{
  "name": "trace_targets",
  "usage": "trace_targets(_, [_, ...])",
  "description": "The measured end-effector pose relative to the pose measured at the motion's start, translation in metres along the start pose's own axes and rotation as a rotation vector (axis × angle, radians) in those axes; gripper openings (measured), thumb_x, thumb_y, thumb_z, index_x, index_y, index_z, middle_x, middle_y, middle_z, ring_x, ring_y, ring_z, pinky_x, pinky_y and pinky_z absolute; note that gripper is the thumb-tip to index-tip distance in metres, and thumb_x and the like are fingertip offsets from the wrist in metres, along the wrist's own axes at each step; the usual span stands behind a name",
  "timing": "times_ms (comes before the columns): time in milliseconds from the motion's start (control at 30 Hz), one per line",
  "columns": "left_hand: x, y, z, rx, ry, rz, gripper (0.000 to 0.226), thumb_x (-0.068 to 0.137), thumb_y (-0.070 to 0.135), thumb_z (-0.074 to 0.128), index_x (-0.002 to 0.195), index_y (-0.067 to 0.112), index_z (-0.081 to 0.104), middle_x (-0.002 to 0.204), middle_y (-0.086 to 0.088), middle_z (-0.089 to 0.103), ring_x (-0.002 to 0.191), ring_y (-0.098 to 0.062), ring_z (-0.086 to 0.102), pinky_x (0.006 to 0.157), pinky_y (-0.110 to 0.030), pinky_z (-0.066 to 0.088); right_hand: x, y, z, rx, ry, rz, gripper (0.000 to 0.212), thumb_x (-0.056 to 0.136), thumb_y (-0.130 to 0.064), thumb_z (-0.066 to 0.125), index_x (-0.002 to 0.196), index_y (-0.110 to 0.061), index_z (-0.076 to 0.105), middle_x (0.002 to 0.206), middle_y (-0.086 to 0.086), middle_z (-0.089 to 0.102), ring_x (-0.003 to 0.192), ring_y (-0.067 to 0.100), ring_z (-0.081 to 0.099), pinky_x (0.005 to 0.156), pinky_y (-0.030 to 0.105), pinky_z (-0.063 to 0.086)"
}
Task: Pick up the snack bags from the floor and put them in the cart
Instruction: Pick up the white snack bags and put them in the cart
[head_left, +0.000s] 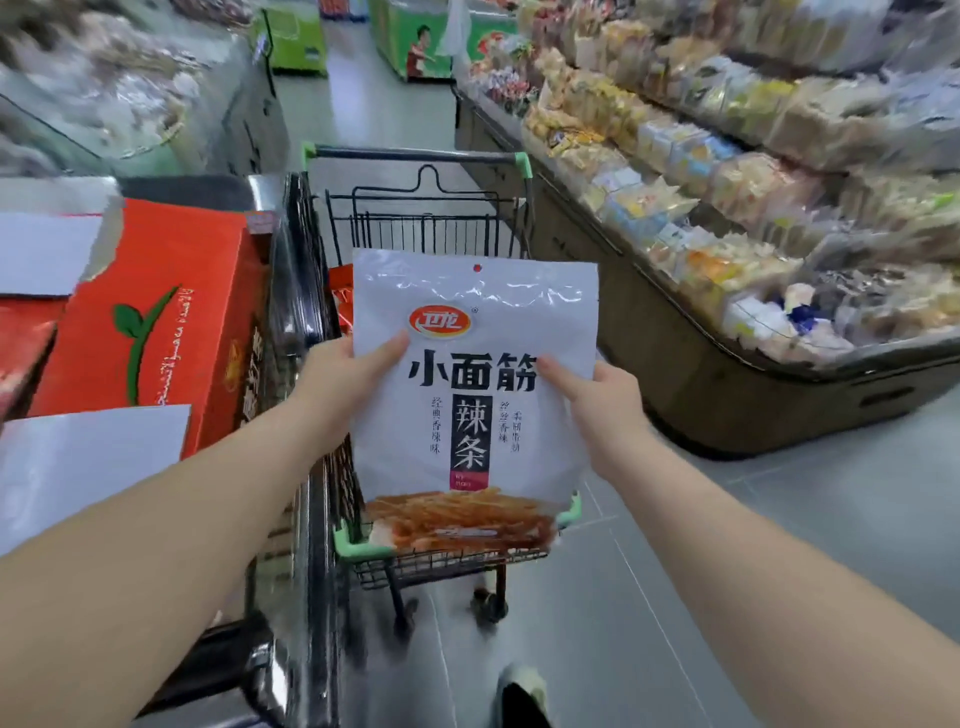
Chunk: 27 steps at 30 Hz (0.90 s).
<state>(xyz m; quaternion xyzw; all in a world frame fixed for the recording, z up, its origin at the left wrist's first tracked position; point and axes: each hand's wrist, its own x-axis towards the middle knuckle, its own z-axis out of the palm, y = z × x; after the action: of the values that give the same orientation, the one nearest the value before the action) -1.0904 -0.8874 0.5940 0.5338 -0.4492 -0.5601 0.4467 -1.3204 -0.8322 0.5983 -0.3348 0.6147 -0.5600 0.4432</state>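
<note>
A: Now, which step is being done?

B: The carrying step, it is judged. One white snack bag (475, 395) is held upright over the cart (415, 153), at the centre of the view. Its edges are pinched by the left hand (337, 384) and the right hand (602, 410). The thumbs are laid on the front, and the other fingers are hidden behind.

A: What is called for next?

B: The bag should be lowered into the cart, toward 12 o'clock, and then released by both hands.

A: What is held by the containers?

B: Inside the cart, a red packet (340, 296) is seen at 10 o'clock of the bag; the rest is hidden. The display bin (727, 208) at 2 o'clock is filled with packed snacks. The contents of the red carton (150, 322) at 9 o'clock cannot be seen.
</note>
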Motion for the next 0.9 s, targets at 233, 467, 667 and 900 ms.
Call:
trace_targets(233, [0.042, -0.038, 0.004, 0.21, 0.207, -0.109, 0.015, 0.081, 0.022, 0.073, 0.092, 0.013, 0.069, 0.094, -0.005, 0.072, 0.081, -0.017, 0.069, 0.072, -0.032, 0.058, 0.096, 0.037, 0.005, -0.2, -0.339, 0.209, 0.01, 0.078, -0.01, 0.076, 0.086, -0.008, 0.069, 0.089, 0.005, 0.073, 0.066, 0.011, 0.068, 0.052, 0.016, 0.055])
trace_targets(467, [0.063, -0.099, -0.005, 0.452, 0.327, -0.262, 0.017, 0.078, 0.019, 0.076, 0.092, 0.012, 0.068, 0.09, 0.001, 0.069, 0.079, -0.014, 0.063, 0.065, -0.03, 0.053, 0.15, 0.089, 0.018, -0.549, -0.591, 0.297, 0.014, 0.077, -0.005, 0.076, 0.091, -0.005, 0.072, 0.093, 0.008, 0.072, 0.076, 0.013, 0.066, 0.061, 0.013, 0.049])
trace_targets(667, [0.085, -0.133, -0.023, 0.669, 0.311, -0.394, 0.031, 0.073, 0.031, 0.074, 0.095, 0.009, 0.071, 0.095, -0.015, 0.071, 0.09, -0.032, 0.065, 0.08, -0.051, 0.054, 0.173, 0.122, 0.035, -0.738, -0.702, 0.353, 0.018, 0.081, -0.017, 0.074, 0.095, -0.007, 0.072, 0.089, 0.003, 0.067, 0.071, 0.011, 0.058, 0.062, 0.022, 0.046])
trace_targets(900, [0.102, -0.145, -0.041, 0.786, 0.328, -0.408, 0.012, 0.076, 0.023, 0.074, 0.084, 0.021, 0.066, 0.077, 0.003, 0.061, 0.082, -0.02, 0.057, 0.062, -0.027, 0.039, 0.167, 0.15, 0.053, -0.815, -0.767, 0.47, 0.012, 0.088, -0.026, 0.066, 0.096, -0.017, 0.062, 0.081, -0.006, 0.061, 0.067, 0.004, 0.054, 0.058, 0.017, 0.043])
